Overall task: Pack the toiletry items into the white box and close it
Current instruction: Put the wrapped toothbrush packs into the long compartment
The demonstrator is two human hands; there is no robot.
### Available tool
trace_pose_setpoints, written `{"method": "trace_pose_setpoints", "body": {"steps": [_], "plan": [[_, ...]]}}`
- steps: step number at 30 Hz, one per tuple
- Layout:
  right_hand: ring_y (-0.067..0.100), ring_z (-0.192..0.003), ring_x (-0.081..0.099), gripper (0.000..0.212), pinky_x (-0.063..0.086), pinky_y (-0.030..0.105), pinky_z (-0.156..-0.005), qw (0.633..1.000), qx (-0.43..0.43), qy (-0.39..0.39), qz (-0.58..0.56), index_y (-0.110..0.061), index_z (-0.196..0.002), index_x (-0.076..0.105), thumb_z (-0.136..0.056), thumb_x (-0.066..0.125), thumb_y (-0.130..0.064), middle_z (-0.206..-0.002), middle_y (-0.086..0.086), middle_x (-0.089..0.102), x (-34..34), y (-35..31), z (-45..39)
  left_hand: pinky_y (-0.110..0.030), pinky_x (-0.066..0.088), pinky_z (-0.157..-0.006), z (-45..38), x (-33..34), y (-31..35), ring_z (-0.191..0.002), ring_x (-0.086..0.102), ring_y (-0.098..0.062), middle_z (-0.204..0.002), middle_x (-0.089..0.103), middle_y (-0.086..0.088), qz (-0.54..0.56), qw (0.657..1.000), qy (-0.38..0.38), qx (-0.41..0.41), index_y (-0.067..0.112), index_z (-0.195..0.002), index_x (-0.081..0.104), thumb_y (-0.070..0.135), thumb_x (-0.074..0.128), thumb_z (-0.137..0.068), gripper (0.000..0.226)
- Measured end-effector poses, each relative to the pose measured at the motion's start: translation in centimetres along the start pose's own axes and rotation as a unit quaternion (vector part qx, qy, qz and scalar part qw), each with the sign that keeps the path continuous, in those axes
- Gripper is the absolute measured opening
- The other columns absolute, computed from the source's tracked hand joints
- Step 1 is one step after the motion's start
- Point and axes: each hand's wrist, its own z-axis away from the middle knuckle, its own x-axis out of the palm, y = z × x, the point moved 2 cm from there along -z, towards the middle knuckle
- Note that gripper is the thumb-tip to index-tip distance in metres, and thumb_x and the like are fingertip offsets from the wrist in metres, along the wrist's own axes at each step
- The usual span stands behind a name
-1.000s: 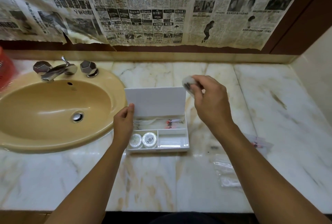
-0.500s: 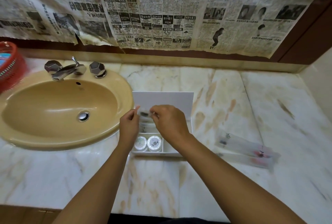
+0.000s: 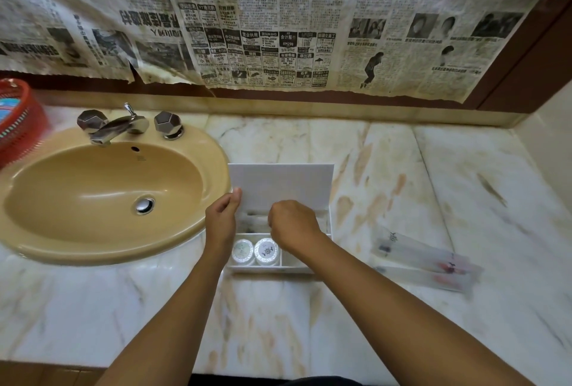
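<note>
We are working on the marble counter (image 3: pixel 309 323), just right of the tan sink (image 3: pixel 105 197), probably because the flat stone gives the white box (image 3: pixel 280 268) a steady seat. The box stands open near the counter's middle, its lid (image 3: pixel 280 183) raised upright at the back so the compartments stay reachable.

Our left hand (image 3: pixel 221 221) is at the lid's left edge, thumb and fingers lightly closed on it; we judge this keeps the lid from falling forward. Our right hand (image 3: pixel 292 226) is curled over the long rear compartment, knuckles up (its fingertips are hidden, so we cannot tell whether they pinch an item or have let go). It seems to be seating something among the blurred packets there.

Two clear sachets (image 3: pixel 424 258) lie on the counter well to the box's right, not yet packed. Two round white containers (image 3: pixel 255 251) sit side by side in the front left compartment, a snug fit that should stop them rolling.
</note>
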Motion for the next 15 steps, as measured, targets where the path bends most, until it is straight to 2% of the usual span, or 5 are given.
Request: {"method": "trace_pose_setpoints", "body": {"steps": [2,3,5,10,15], "plan": [[0.027,-0.073,0.045,0.024,0.038,0.03,-0.065,0.999,0.01,-0.033,0.006,-0.009,-0.063,0.046,-0.082,0.05,0.006,-0.064,0.003,0.041,0.2,-0.1,0.4,-0.037,0.037,-0.08,0.1,0.0,0.2,-0.084,0.043,-0.021,-0.088,0.047,-0.007,0.012,1.0,-0.004,-0.007,0.008,-0.085,0.061,0.053,0.067,-0.084,0.045],[0.027,-0.073,0.045,0.02,0.038,0.03,-0.065,0.999,0.012,-0.039,-0.005,-0.008,-0.067,0.05,-0.082,0.05,0.005,-0.067,0.005,0.046,0.4,0.0,0.3,-0.037,0.038,-0.081,0.1,0.0,0.2,-0.085,0.044,-0.021,-0.089,0.048,-0.007,0.015,1.0,-0.004,-0.008,0.009,-0.087,0.062,0.056,0.067,-0.08,0.047],[0.027,-0.076,0.051,0.012,0.041,0.03,-0.065,0.999,0.011,-0.027,-0.03,-0.006,-0.083,0.063,-0.088,0.051,-0.006,-0.082,0.009,0.061,0.5,0.1,0.2,-0.036,0.038,-0.081,0.0,-0.1,-0.1,-0.085,0.044,-0.02,-0.089,0.048,-0.007,0.016,1.0,-0.004,-0.007,0.003,-0.083,0.062,0.058,0.066,-0.079,0.056],[0.033,-0.104,0.057,0.044,0.044,0.038,-0.084,0.998,-0.001,-0.069,-0.01,-0.01,-0.101,0.066,-0.1,0.036,-0.041,-0.111,0.015,0.065,1.8,0.2,1.3,-0.035,0.033,-0.078,-0.1,0.0,-0.5,-0.081,0.038,-0.021,-0.086,0.045,-0.006,0.014,1.0,-0.005,0.013,-0.014,-0.078,0.053,0.059,0.064,-0.081,0.074],[0.032,-0.104,0.059,0.045,0.046,0.039,-0.085,0.998,0.012,-0.04,-0.056,-0.011,-0.099,0.067,-0.098,0.038,-0.045,-0.11,0.012,0.066,1.9,0.6,1.6,-0.034,0.031,-0.074,0.2,0.2,-0.3,-0.076,0.034,-0.022,-0.078,0.041,-0.008,-0.009,1.0,0.0,0.025,-0.013,-0.075,0.046,0.051,0.06,-0.091,0.068]]}}
